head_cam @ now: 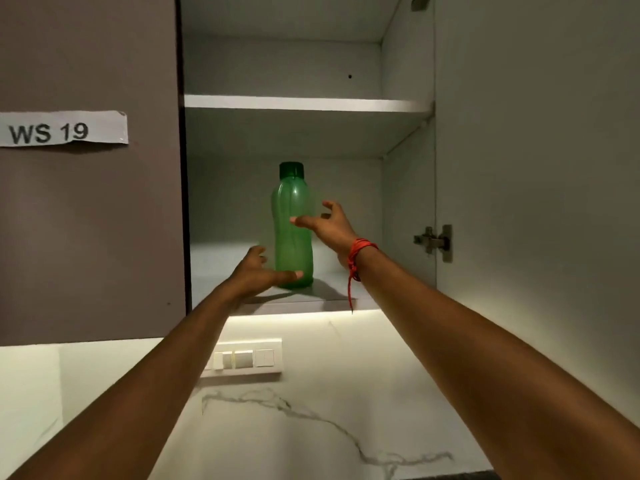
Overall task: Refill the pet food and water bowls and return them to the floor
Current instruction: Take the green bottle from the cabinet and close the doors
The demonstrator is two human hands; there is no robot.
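A green plastic bottle [293,223] with a dark green cap stands upright on the lower shelf [221,265] of an open wall cabinet. My left hand [258,271] is at the bottle's base on its left, fingers apart, thumb touching or nearly touching the bottom. My right hand [327,223] is at the bottle's middle on its right, fingers spread, thumb against or just in front of the bottle. Neither hand is closed around it. No pet bowls are in view.
The cabinet's upper shelf [304,102] holds nothing visible. Its open door [536,150] hangs on the right with a metal hinge [434,242]. A closed door on the left carries a paper label "WS 19" [62,129]. Below are a lit marble backsplash and a switch panel [247,358].
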